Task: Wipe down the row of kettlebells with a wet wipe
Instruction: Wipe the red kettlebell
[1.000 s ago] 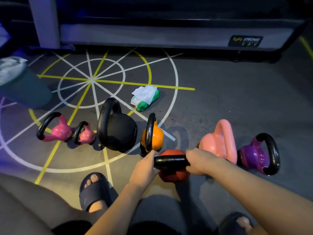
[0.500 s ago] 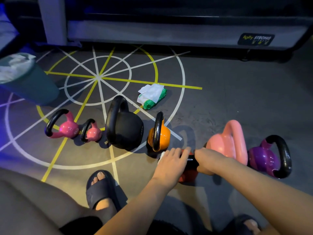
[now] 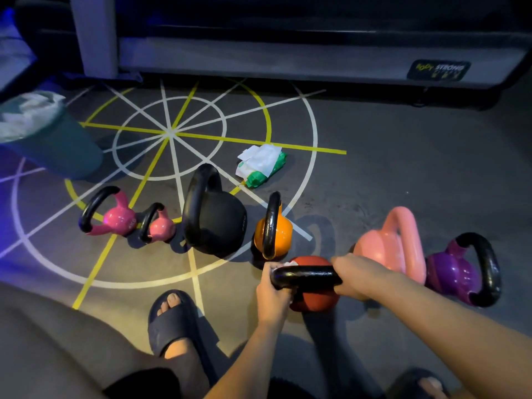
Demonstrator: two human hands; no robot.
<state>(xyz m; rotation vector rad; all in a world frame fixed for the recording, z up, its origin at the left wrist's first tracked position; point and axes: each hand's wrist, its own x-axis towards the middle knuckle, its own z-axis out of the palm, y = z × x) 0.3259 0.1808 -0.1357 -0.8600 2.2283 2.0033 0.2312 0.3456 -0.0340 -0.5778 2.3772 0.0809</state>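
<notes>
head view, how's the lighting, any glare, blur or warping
Head view: dim overall, blue-violet cast at the left edge; glare spots on the purple kettlebell and the black handle of the red kettlebell; wide lens leans the teal bin outward.

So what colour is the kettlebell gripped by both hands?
The kettlebell is red with a black handle; the head view shows it.

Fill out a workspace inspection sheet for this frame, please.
Surface: grey floor, white and yellow line markings.
Job's things: seven kettlebells in a row; red kettlebell nearest the person; wet wipe at its handle; wipe pack behind.
Clutter: lined bin at left.
Hands: left hand grips wet wipe around handle; right hand grips handle.
Cables: nothing seen.
Surroundings: grey equipment frame; sandalled foot.
</notes>
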